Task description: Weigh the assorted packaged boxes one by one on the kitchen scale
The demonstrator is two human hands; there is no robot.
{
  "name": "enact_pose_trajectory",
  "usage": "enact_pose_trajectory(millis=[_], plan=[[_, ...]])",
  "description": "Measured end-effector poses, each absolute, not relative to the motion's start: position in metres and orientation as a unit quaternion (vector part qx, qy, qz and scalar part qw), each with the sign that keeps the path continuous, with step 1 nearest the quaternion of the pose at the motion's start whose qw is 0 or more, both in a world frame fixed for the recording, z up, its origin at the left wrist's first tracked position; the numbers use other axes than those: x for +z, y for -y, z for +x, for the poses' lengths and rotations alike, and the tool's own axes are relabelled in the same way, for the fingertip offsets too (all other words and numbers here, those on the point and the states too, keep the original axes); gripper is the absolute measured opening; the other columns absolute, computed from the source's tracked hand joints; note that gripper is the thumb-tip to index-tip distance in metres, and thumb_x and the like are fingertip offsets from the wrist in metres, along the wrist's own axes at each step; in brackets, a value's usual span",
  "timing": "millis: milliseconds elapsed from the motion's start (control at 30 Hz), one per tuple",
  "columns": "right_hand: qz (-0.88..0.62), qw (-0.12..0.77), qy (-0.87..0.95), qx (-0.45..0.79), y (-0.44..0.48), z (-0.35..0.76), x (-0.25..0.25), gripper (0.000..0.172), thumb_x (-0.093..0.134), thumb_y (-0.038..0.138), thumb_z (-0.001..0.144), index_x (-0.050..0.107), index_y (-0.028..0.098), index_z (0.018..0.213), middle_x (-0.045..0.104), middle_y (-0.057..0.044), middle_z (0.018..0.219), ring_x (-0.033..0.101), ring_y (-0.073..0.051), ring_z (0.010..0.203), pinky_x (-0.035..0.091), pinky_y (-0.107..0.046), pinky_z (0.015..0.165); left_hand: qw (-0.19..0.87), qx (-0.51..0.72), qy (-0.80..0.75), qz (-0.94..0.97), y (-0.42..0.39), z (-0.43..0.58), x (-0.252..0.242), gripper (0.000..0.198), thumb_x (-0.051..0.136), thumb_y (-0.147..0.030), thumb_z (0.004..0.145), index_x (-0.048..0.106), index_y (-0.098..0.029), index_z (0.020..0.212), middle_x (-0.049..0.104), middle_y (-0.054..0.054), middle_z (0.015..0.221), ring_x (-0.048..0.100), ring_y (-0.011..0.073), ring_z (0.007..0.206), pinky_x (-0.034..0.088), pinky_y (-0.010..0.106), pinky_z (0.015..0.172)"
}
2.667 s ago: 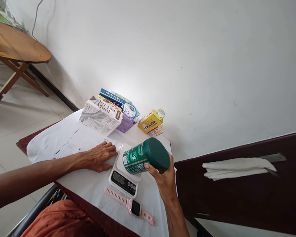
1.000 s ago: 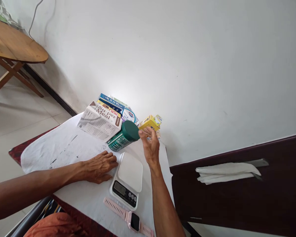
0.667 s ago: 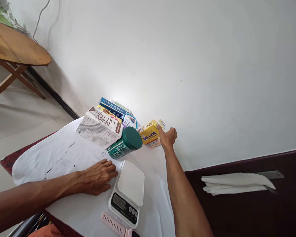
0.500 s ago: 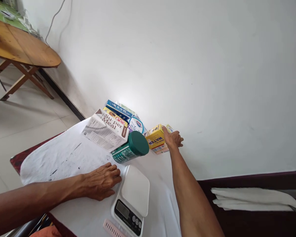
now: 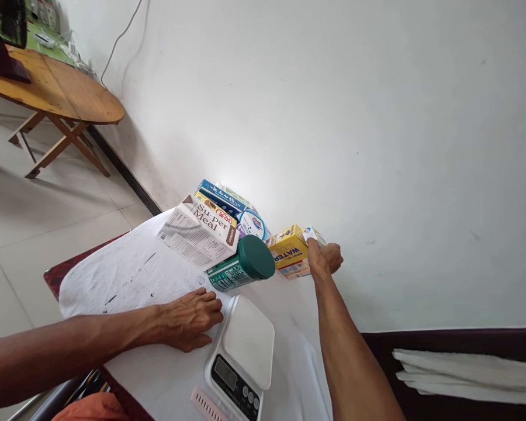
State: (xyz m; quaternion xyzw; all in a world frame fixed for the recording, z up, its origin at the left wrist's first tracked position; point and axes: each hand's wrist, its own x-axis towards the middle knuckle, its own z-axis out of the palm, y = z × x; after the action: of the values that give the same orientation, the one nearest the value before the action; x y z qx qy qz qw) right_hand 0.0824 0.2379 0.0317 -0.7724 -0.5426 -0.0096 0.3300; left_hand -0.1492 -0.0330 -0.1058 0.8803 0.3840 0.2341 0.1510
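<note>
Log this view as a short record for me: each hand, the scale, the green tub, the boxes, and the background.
Left hand: palm down on white cloth, next to the scale
Right hand: thumb against small pale box; other fingers' grip unclear
Scale: white, with display and buttons on the near end; reading not legible
Green tub: lid on, beside the Su-per Meal box
Yellow WATER box: beside the small pale box
Pink strap: by the scale, cut off by frame
Background: wooden table, pale wall

I read this as a room in a home, from the cross-legged wooden table (image 5: 76,90), tiled floor (image 5: 48,219), plain white wall (image 5: 333,117) and cloth-covered bench (image 5: 118,280).
</note>
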Motion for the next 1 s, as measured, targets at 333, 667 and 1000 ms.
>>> enact_pose_trajectory(millis=[333, 667, 1000], plan=[[-0.665, 0.411, 0.615, 0.099, -0.055, 0.136, 0.000, 0.079, 0.072, 0.055, 0.067, 0.062, 0.017, 0.136, 0.070, -0.013, 0.126, 0.068, -0.030, 0.098, 0.053, -0.041, 0.084, 0.128, 0.250, -0.366, 0.887, 0.033, -0.150, -0.112, 0.020, 0.068, -0.031, 0.091, 0.060, -0.018, 0.104, 0.064, 0.009, 0.108, 0.058, 0.0267, 0.101, 0.044, 0.041, 0.089], [-0.622, 0.315, 0.695, 0.176, 0.055, 0.129, -0.074, 0.069, 0.068, 0.051, 0.079, 0.057, 0.020, 0.140, 0.067, -0.014, 0.129, 0.065, -0.030, 0.103, 0.055, -0.045, 0.087, 0.123, 0.285, -0.356, 0.881, 0.031, -0.150, -0.120, 0.017, 0.066, -0.023, 0.091, 0.061, -0.017, 0.106, 0.064, 0.009, 0.108, 0.058, 0.0249, 0.100, 0.046, 0.040, 0.090], [-0.593, 0.282, 0.739, 0.151, 0.048, 0.135, -0.063, 0.072, 0.069, 0.059, 0.083, 0.050, 0.021, 0.142, 0.061, -0.014, 0.137, 0.056, -0.032, 0.126, 0.050, -0.051, 0.102, 0.126, 0.284, -0.351, 0.883, 0.030, -0.150, -0.119, 0.016, 0.061, -0.025, 0.094, 0.061, -0.018, 0.108, 0.063, 0.009, 0.108, 0.058, 0.0247, 0.099, 0.047, 0.040, 0.090]])
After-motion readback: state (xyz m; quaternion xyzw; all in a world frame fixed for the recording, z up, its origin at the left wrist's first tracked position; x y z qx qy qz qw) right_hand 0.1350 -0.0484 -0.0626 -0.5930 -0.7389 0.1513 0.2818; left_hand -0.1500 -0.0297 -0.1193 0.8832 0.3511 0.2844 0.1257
